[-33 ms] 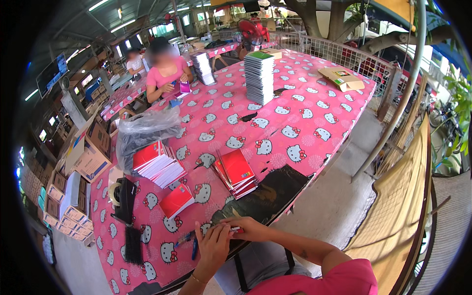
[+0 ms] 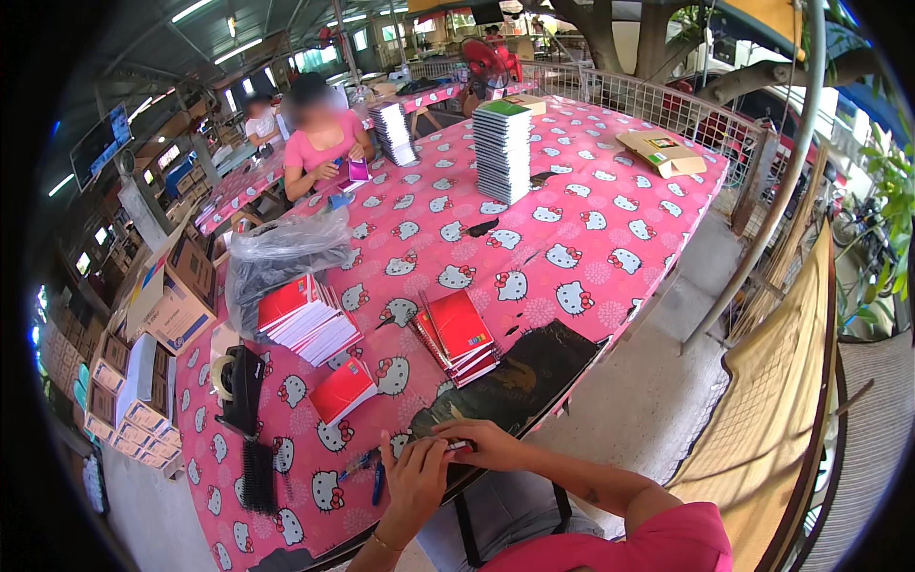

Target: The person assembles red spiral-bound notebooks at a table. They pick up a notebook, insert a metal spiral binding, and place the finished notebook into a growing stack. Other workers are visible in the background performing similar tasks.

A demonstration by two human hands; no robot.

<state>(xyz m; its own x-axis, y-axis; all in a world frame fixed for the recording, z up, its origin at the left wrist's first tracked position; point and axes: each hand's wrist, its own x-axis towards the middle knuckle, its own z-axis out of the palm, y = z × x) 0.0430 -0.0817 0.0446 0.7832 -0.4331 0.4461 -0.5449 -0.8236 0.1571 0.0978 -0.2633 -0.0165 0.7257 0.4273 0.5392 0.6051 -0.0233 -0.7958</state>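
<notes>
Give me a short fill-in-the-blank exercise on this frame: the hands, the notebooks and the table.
1. The left hand and right hand meet over a ____ sheet at the near table edge.
2. The tablecloth is ____ with white cartoon cat faces.
3. The small notebook stack beyond the hands has a ____ cover on top.
4. The tall notebook stack in mid-table has a ____ top.

Missing words: black; pink; red; green

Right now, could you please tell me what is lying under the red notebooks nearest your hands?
The red notebooks lie stacked on the pink cartoon-cat tablecloth, beside a dark sheet. The stack covers the cloth directly underneath, so anything beneath it cannot be seen.
</notes>
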